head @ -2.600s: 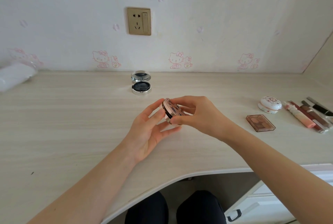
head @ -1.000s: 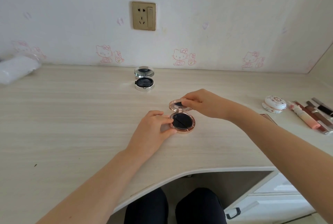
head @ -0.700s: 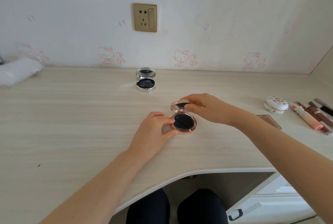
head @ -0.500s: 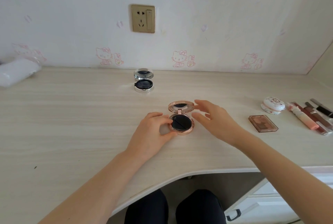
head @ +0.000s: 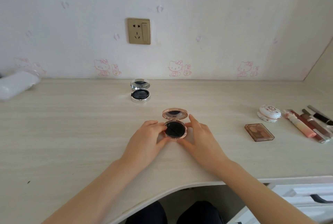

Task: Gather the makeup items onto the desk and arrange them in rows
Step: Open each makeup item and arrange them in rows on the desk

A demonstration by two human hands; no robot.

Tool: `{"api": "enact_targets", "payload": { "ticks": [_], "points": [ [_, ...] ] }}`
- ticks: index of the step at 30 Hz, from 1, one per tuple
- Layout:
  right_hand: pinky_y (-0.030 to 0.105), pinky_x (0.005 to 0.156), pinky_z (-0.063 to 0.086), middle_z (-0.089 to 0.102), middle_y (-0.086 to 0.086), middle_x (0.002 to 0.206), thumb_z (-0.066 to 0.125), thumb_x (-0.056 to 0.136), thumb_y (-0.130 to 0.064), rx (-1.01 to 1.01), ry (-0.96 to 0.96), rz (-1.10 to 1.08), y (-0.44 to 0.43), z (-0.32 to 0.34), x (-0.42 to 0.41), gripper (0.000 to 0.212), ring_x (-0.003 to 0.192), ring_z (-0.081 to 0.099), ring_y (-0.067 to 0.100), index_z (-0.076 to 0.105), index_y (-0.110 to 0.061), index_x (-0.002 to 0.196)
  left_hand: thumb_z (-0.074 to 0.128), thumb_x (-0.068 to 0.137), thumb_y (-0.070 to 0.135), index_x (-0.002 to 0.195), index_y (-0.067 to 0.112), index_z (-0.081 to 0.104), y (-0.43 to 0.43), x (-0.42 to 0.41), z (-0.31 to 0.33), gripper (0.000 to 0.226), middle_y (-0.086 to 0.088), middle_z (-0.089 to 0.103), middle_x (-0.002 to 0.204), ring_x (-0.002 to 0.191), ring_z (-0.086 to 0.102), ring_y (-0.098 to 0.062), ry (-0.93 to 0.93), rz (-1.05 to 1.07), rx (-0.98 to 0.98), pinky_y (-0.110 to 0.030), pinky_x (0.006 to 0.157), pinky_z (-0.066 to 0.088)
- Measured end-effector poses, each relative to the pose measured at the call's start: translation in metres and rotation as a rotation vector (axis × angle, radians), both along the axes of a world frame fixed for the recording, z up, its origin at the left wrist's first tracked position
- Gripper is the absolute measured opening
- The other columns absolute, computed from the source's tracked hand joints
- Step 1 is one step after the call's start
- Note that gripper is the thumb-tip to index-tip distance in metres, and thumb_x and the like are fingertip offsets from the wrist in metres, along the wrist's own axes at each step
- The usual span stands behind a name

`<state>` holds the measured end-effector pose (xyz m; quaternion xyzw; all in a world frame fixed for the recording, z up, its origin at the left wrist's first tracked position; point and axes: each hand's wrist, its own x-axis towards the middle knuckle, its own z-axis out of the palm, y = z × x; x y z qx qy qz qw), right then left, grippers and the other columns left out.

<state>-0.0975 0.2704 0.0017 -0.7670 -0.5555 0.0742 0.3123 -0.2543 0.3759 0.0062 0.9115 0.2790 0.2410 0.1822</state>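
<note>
Under cat-print wallpaper and a brass wall socket [head: 139, 31], we see a pale wood counter [head: 72, 133]. At its near middle sits the open rose-gold compact [head: 175, 129], lid raised. Our left hand [head: 147, 139] pinches its left rim. Our right hand [head: 201, 139] lays nearly straight fingers against the right rim. A silver compact [head: 140, 90] lies open farther back, and an eyeshadow palette [head: 259, 132] lies to the right.

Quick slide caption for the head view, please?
Left hand grips and right hand touches an open rose-gold compact on the desk; silver compact behind.
</note>
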Motion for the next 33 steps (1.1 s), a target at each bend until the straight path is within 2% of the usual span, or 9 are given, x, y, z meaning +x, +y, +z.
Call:
{"api": "enact_targets", "payload": {
  "ticks": [8, 11, 14, 17, 19, 21, 23, 26, 33],
  "points": [
    [0.029, 0.097, 0.035, 0.054, 0.000, 0.132, 0.060, 0.088, -0.045, 0.020, 0.033, 0.003, 0.040, 0.005, 0.017, 0.082, 0.125, 0.039, 0.024, 0.018, -0.010, 0.149, 0.056, 0.093, 0.038, 0.120, 0.018, 0.064, 0.033, 0.023, 0.004, 0.034, 0.009, 0.063, 0.125, 0.129, 0.044, -0.015, 0.083, 0.031, 0.224, -0.029, 0.098, 0.040],
    [0.032, 0.094, 0.038, 0.057, 0.000, 0.127, 0.061, 0.088, -0.042, 0.032, 0.039, -0.008, 0.059, 0.007, 0.025, 0.074, 0.119, 0.044, 0.026, 0.027, -0.010, 0.144, 0.064, 0.088, 0.034, 0.108, 0.014, 0.071, 0.051, 0.034, 0.004, 0.028, 0.005, 0.069, 0.113, 0.120, 0.055, -0.021, 0.123, 0.054, 0.314, -0.034, 0.093, 0.047],
    [0.039, 0.083, 0.045, 0.064, -0.001, 0.115, 0.063, 0.086, -0.042, 0.038, 0.039, -0.025, 0.081, 0.004, 0.037, 0.048, 0.107, 0.052, 0.027, 0.046, -0.010, 0.118, 0.078, 0.075, 0.030, 0.087, 0.015, 0.075, 0.071, 0.046, -0.001, 0.019, 0.005, 0.074, 0.093, 0.102, 0.066, -0.023, 0.137, 0.094, 0.437, -0.033, 0.077, 0.054],
    [0.033, 0.066, 0.040, 0.063, -0.001, 0.089, 0.062, 0.086, -0.035, 0.053, 0.038, -0.040, 0.098, 0.003, 0.046, 0.023, 0.088, 0.052, 0.023, 0.046, -0.020, 0.089, 0.081, 0.071, 0.029, 0.083, 0.017, 0.075, 0.088, 0.057, -0.005, 0.018, 0.008, 0.074, 0.090, 0.103, 0.065, -0.020, 0.183, 0.128, 0.517, -0.030, 0.079, 0.053],
    [0.030, 0.061, 0.036, 0.057, -0.003, 0.078, 0.062, 0.087, -0.034, 0.077, 0.013, -0.042, 0.107, 0.003, 0.049, 0.019, 0.077, 0.047, 0.018, 0.046, -0.024, 0.082, 0.085, 0.066, 0.023, 0.081, 0.015, 0.075, 0.096, 0.064, -0.008, 0.020, 0.006, 0.073, 0.086, 0.102, 0.065, -0.021, 0.218, 0.145, 0.570, -0.030, 0.080, 0.054],
    [0.032, 0.064, 0.043, 0.061, -0.004, 0.081, 0.060, 0.087, -0.034, 0.094, 0.002, -0.032, 0.115, 0.002, 0.053, 0.012, 0.078, 0.051, 0.017, 0.056, -0.023, 0.085, 0.086, 0.061, 0.017, 0.078, 0.013, 0.074, 0.103, 0.070, -0.010, 0.021, 0.004, 0.073, 0.083, 0.102, 0.066, -0.023, 0.234, 0.165, 0.605, -0.032, 0.081, 0.054],
    [0.033, 0.070, 0.048, 0.065, -0.003, 0.086, 0.059, 0.087, -0.033, 0.087, -0.018, -0.017, 0.122, 0.000, 0.057, 0.014, 0.083, 0.054, 0.017, 0.064, -0.022, 0.093, 0.087, 0.058, 0.015, 0.074, 0.014, 0.074, 0.108, 0.075, -0.010, 0.021, 0.004, 0.072, 0.078, 0.099, 0.066, -0.023, 0.233, 0.177, 0.632, -0.031, 0.080, 0.053],
    [0.031, 0.075, 0.044, 0.066, -0.001, 0.093, 0.057, 0.088, -0.033, 0.069, -0.057, -0.004, 0.131, -0.001, 0.062, 0.018, 0.092, 0.054, 0.020, 0.065, -0.019, 0.097, 0.088, 0.054, 0.014, 0.067, 0.015, 0.071, 0.113, 0.078, -0.008, 0.021, 0.004, 0.071, 0.072, 0.093, 0.067, -0.021, 0.230, 0.170, 0.662, -0.028, 0.075, 0.053],
    [0.033, 0.081, 0.046, 0.064, 0.002, 0.102, 0.056, 0.090, -0.030, 0.050, -0.062, -0.003, 0.140, 0.003, 0.061, 0.022, 0.100, 0.052, 0.020, 0.064, -0.017, 0.105, 0.087, 0.056, 0.014, 0.069, 0.015, 0.072, 0.126, 0.081, -0.011, 0.020, 0.005, 0.071, 0.073, 0.093, 0.067, -0.021, 0.238, 0.201, 0.661, -0.027, 0.074, 0.054]
  ]
}}
